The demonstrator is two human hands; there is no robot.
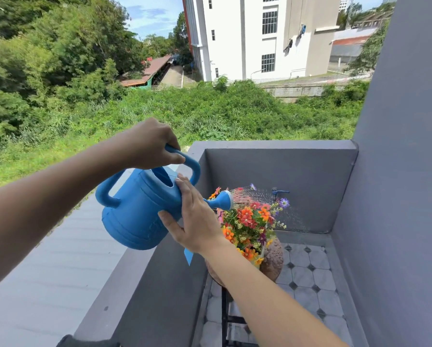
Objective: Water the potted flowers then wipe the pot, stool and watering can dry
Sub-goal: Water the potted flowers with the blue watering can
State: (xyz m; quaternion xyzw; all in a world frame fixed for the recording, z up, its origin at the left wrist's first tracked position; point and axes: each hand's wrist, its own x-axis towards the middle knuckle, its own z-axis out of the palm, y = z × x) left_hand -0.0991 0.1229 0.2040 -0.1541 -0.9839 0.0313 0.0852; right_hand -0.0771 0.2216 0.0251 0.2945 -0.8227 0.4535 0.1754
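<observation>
A blue watering can is tilted spout-down over orange, red and purple flowers. Water sprays from its rose head onto the blooms. My left hand grips the can's top handle. My right hand presses flat against the can's front near the spout base, fingers spread. The brown round pot below the flowers is beaded with droplets. Black legs of the stool show under my right forearm; its seat is hidden.
Grey balcony walls enclose a small tiled floor. A blue tap sticks out of the far wall behind the flowers. A grey ledge runs along the left side, with a roof beyond.
</observation>
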